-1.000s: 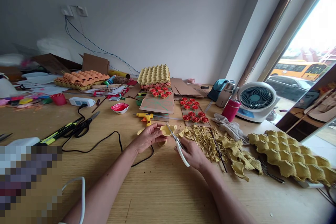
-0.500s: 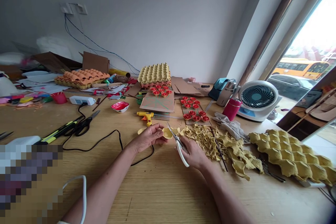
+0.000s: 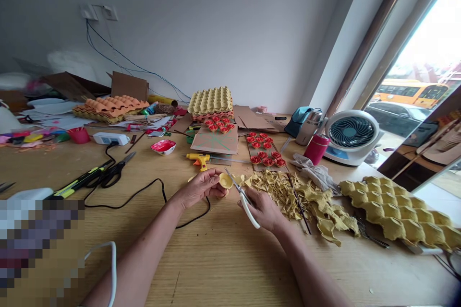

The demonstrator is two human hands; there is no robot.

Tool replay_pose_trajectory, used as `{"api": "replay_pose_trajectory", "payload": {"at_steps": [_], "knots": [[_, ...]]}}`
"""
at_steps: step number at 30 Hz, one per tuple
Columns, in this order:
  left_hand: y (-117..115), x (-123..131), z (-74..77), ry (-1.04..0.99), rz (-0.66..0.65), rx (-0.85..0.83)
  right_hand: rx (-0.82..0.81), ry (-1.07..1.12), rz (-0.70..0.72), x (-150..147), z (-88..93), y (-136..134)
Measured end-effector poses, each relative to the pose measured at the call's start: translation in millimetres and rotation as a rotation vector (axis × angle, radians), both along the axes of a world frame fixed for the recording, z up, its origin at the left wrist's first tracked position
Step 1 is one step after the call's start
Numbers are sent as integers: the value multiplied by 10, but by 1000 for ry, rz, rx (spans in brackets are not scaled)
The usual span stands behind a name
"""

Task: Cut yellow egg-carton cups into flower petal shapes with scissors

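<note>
My left hand (image 3: pixel 199 187) is closed around a small yellow egg-carton cup (image 3: pixel 226 181), held just above the wooden table (image 3: pixel 223 259). My right hand (image 3: pixel 264 209) grips white-handled scissors (image 3: pixel 242 196), whose blades point up and left and meet the cup's right edge. Just right of my hands lies a heap of yellow carton scraps (image 3: pixel 288 189).
A yellow egg tray (image 3: pixel 396 211) lies at the right. Behind my hands are a yellow glue gun (image 3: pixel 198 159), red paper roses on cardboard (image 3: pixel 265 152), stacked egg trays (image 3: pixel 211 101), a red cup (image 3: pixel 317 148) and a white fan (image 3: pixel 351 135). Black scissors (image 3: pixel 113 172) and a black cable (image 3: pixel 144 192) lie at the left.
My left hand has turned the cup and drawn it slightly closer. The scissors have shifted a little left against the cup's edge.
</note>
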State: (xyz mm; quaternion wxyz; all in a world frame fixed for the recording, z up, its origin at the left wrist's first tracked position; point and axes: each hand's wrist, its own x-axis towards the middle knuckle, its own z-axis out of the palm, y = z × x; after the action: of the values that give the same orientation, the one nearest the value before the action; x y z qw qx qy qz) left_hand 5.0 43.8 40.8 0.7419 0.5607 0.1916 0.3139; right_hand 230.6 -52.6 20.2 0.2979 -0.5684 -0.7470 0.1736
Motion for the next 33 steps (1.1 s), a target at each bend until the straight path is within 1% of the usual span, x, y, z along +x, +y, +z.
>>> {"api": "replay_pose_trajectory", "payload": {"at_steps": [5,10,15,19,24,27,29,33], "knots": [[2,2,-2,-8,1,10,6,12,4,5,-8,4],[-9,16,-8,-24,22,22,-23,6,-2,4,3,8],[-29,42,-33,42,22,37,-35,-42,-31,-14,7,-3],[-18,51,-52,44,27,31,-41,-41,-36,-17,16,-8],[-28,52,-20,30,29,23,-29,-17,-26,-13,30,-13],[-47,56,0,30,44,5,-13,-11,-31,-10,8,-2],[-50,60,-5,24,51,-9,-8,15,-35,-9,-20,16],[-38,62,-40,-14,52,-46,3,134,-58,-8,-71,65]]}}
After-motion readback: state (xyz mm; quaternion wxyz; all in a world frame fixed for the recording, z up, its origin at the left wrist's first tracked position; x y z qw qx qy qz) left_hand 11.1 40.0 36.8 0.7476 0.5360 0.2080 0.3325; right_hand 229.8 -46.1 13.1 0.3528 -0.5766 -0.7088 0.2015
